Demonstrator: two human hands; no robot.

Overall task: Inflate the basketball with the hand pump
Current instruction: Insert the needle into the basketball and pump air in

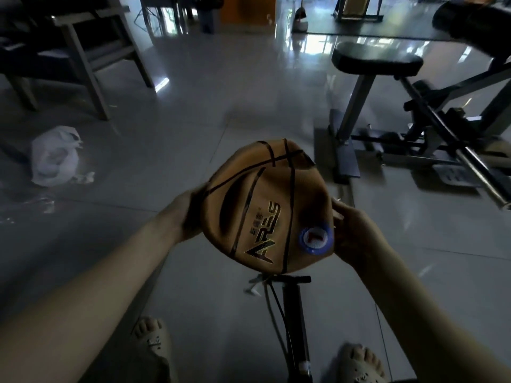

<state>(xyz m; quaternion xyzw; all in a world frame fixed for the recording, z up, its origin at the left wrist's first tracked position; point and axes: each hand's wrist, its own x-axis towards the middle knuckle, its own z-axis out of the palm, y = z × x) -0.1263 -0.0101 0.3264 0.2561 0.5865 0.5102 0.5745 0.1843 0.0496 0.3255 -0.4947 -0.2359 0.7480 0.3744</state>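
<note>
**Glossy tiled floor and its load**

The pale, reflective tile floor (193, 111) carries a black hand pump (293, 322) between two sandalled feet (152, 341). A crumpled white plastic bag (54, 157) lies well to the left, with small white scraps (84, 176) just beside it. A chair (83, 59) stands beyond the bag, and a weight bench (387, 87) stands at the right.

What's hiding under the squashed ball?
Below the ball you see a black pump, its handle and hose. The floor right behind the ball is covered.

Looks like home gym or exercise room: padded weight bench (377, 62) on steel frame, glossy tiled floor (193, 111), wooden chair (83, 51) at left, plastic bag (54, 157) lying on floor.
</note>
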